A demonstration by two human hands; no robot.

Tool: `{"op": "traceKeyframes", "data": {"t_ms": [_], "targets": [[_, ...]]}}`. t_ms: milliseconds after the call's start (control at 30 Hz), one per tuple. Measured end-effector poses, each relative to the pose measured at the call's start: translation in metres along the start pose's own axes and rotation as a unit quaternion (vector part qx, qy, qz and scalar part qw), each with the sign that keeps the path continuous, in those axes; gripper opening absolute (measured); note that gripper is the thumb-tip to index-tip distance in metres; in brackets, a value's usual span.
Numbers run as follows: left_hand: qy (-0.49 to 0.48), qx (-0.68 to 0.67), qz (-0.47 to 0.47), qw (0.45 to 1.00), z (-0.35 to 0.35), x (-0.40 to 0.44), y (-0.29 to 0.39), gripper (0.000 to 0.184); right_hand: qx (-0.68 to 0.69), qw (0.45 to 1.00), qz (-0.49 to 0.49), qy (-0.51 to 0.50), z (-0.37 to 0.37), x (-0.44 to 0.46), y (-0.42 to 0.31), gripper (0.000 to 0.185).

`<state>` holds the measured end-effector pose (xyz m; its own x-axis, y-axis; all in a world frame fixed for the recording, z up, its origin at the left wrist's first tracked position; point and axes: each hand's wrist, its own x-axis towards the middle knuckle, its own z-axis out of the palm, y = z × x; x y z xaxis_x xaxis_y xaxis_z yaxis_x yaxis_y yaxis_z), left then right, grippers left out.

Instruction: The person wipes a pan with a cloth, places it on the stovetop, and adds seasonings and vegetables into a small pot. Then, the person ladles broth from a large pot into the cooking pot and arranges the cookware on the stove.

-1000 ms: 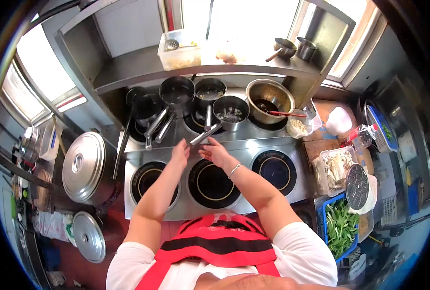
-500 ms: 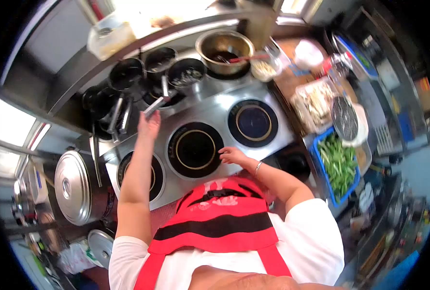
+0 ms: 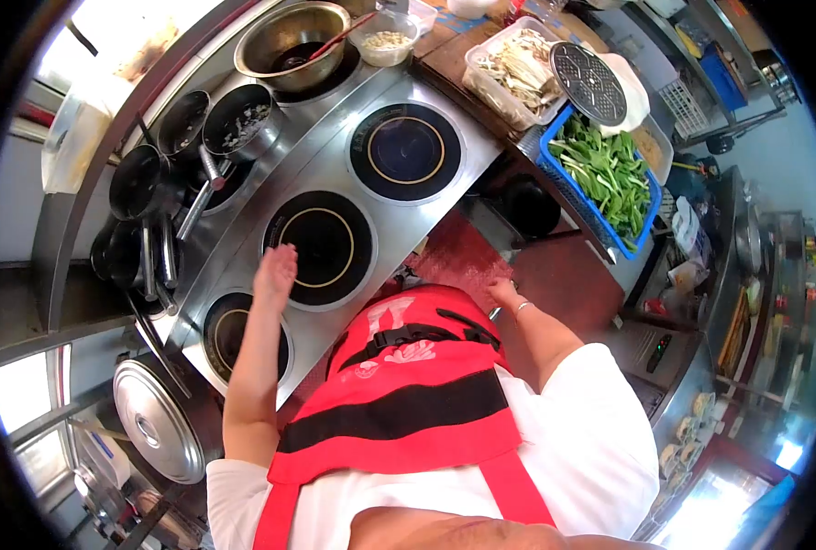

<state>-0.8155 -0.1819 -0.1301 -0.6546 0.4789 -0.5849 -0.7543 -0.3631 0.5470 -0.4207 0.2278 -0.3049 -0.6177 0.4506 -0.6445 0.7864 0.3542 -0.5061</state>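
Note:
My left hand (image 3: 277, 273) is held above the steel stove top (image 3: 314, 339), by the near edge of the middle burner (image 3: 321, 247). Its fingers are loosely stretched out with nothing in them. Farther left, the closest saucepan (image 3: 243, 121), with white bits inside, stands at the back of the stove, its handle toward me and apart from my hand. My right hand (image 3: 501, 291) hangs low beside my red apron (image 3: 399, 417), off the stove's front edge. Its fingers show only in part, loosely apart, and I see nothing in them.
More dark pans (image 3: 142, 181) crowd the back left. A steel bowl (image 3: 291, 46) with dark liquid and a red-handled utensil stands behind the right burner (image 3: 405, 151). Right of the stove are a mushroom tub (image 3: 518, 73) and a blue basket (image 3: 600, 183) of greens. A lidded pot (image 3: 158, 420) stands left.
My left hand has let go of a saucepan handle and drawn back toward me. My right hand has moved off the stove to my side. The view has turned right.

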Motion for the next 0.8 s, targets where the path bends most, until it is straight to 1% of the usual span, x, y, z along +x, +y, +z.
{"op": "traceKeyframes", "data": {"t_ms": [33, 100, 133, 167, 200, 233, 300, 333, 367, 400, 433, 467, 533, 567, 633, 667, 700, 733, 767, 800], "targets": [[0.02, 0.039, -0.033, 0.999, 0.003, -0.005, -0.02, 0.034, 0.048, 0.997, 0.053, -0.02, 0.008, -0.005, 0.016, 0.03], [0.009, 0.103, -0.101, 0.99, 0.003, -0.012, -0.052, 0.034, 0.058, 0.993, 0.093, -0.035, 0.017, -0.015, 0.025, 0.029], [0.018, 0.172, -0.106, 0.979, 0.012, -0.019, -0.066, 0.033, 0.063, 0.991, 0.112, -0.042, 0.022, -0.02, 0.029, 0.029], [0.015, 0.249, -0.103, 0.963, 0.023, -0.025, -0.076, 0.031, 0.162, 0.972, 0.163, -0.044, 0.013, -0.045, -0.005, 0.029], [0.013, 0.323, -0.099, 0.941, 0.029, -0.031, -0.085, 0.029, 0.257, 0.942, 0.212, -0.046, 0.011, -0.06, -0.028, 0.029], [0.014, 0.321, -0.103, 0.941, 0.028, -0.032, -0.096, 0.029, 0.244, 0.953, 0.171, -0.044, 0.015, -0.064, -0.032, 0.031], [-0.052, 0.443, -0.061, 0.893, 0.023, -0.032, -0.121, 0.025, 0.255, 0.95, 0.17, -0.065, 0.02, -0.066, -0.049, 0.032], [-0.052, 0.443, -0.063, 0.893, 0.024, -0.035, -0.128, 0.025, 0.271, 0.945, 0.165, -0.083, 0.026, -0.062, -0.052, 0.034], [-0.077, 0.542, 0.01, 0.837, 0.025, -0.036, -0.137, 0.024, 0.272, 0.944, 0.165, -0.081, 0.03, -0.057, -0.053, 0.034], [-0.1, 0.631, 0.084, 0.765, 0.03, -0.035, -0.145, 0.024, 0.259, 0.955, 0.112, -0.09, 0.042, -0.044, -0.041, 0.034], [-0.112, 0.668, 0.102, 0.729, 0.047, -0.04, -0.142, 0.027, 0.245, 0.963, 0.058, -0.101, 0.047, -0.038, -0.04, 0.035], [-0.112, 0.669, 0.101, 0.728, 0.061, -0.042, -0.143, 0.027, 0.246, 0.962, 0.059, -0.102, 0.049, -0.033, -0.035, 0.035], [-0.122, 0.743, 0.266, 0.602, 0.084, -0.042, -0.144, 0.035, 0.221, 0.969, 0.056, -0.098, 0.039, -0.032, -0.049, 0.034], [-0.121, 0.744, 0.266, 0.601, 0.094, -0.037, -0.147, 0.035, 0.227, 0.968, 0.053, -0.094, 0.03, -0.031, -0.053, 0.032], [-0.124, 0.784, 0.293, 0.533, 0.118, -0.024, -0.156, 0.05, 0.236, 0.967, 0.053, -0.086, 0.017, -0.02, -0.05, 0.033], [-0.123, 0.783, 0.291, 0.536, 0.13, -0.016, -0.162, 0.05, 0.243, 0.965, 0.056, -0.077, 0.009, -0.015, -0.045, 0.034], [-0.136, 0.801, 0.303, 0.499, 0.141, -0.009, -0.165, 0.056, 0.273, 0.959, 0.032, -0.062, 0.008, -0.007, -0.035, 0.03], [-0.149, 0.817, 0.314, 0.46, 0.15, 0.0, -0.169, 0.062, 0.274, 0.959, 0.034, -0.064, 0.006, 0.004, -0.025, 0.03], [-0.152, 0.831, 0.3, 0.443, 0.156, 0.012, -0.176, 0.069, 0.303, 0.949, 0.052, -0.061, 0.002, 0.018, -0.013, 0.029], [-0.153, 0.831, 0.3, 0.443, 0.161, 0.023, -0.181, 0.069, 0.333, 0.939, 0.067, -0.058, -0.008, 0.029, -0.011, 0.028]]}}
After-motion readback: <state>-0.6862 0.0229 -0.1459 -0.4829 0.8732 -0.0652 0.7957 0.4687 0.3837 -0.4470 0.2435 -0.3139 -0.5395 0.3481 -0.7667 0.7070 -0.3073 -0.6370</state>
